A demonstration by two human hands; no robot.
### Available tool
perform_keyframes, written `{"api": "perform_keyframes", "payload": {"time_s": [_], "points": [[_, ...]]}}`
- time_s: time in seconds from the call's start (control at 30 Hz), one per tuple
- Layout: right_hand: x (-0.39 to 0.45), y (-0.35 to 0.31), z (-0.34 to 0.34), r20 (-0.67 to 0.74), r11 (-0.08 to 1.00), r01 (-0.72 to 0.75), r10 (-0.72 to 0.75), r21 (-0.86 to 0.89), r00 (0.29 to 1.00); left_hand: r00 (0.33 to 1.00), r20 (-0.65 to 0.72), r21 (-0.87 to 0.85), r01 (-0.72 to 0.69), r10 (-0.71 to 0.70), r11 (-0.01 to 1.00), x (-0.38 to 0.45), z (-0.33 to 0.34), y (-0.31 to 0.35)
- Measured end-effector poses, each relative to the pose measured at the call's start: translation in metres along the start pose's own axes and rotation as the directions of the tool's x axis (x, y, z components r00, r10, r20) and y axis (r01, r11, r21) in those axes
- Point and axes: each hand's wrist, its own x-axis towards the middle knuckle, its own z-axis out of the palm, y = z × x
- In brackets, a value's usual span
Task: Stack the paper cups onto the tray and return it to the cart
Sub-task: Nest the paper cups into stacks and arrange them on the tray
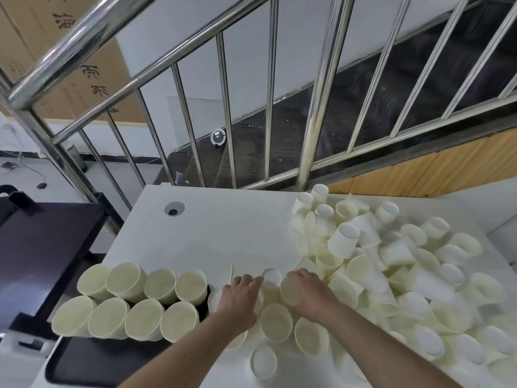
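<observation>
A big heap of loose white paper cups (391, 261) covers the right half of the white table (223, 228). On a black tray (92, 362) at the lower left stand two rows of stacked cups (131, 301). My left hand (240, 295) reaches over a few cups at the pile's near edge, fingers curled round an upturned cup (272, 275). My right hand (310, 292) grips an open-mouthed cup (289, 291) lying on its side just right of the left hand.
A dark cart (42, 247) stands left of the table. A steel stair railing (195, 107) rises behind the table, with wooden panelling at the right. A round cable grommet (174, 209) sits in the table's far left part.
</observation>
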Motion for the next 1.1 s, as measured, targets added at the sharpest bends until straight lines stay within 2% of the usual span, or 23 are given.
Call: {"api": "perform_keyframes", "payload": {"time_s": [0.17, 0.37, 0.53, 0.83, 1.1], "points": [[-0.009, -0.001, -0.011, -0.037, 0.999, 0.0, 0.002, 0.035, 0.999, 0.998, -0.065, -0.05, 0.009, -0.012, 0.999, -0.013, -0.01, 0.0], [-0.027, -0.004, -0.022, -0.168, 0.991, 0.007, 0.016, 0.133, 0.986, 0.96, -0.277, -0.145, 0.003, -0.044, 0.989, -0.04, -0.029, -0.006], [-0.036, -0.027, -0.029, -0.275, 0.982, 0.102, -0.054, 0.161, 0.96, 0.92, -0.374, -0.215, 0.033, -0.113, 0.976, -0.07, -0.048, -0.016], [-0.028, -0.107, -0.036, -0.246, 0.949, 0.219, -0.162, 0.227, 0.956, 0.917, -0.366, -0.117, 0.123, -0.158, 0.985, -0.091, -0.083, -0.088], [0.004, -0.177, -0.032, -0.193, 0.949, 0.21, -0.166, 0.237, 0.967, 0.943, -0.292, -0.087, 0.141, -0.16, 0.986, -0.086, -0.092, -0.151]]}}
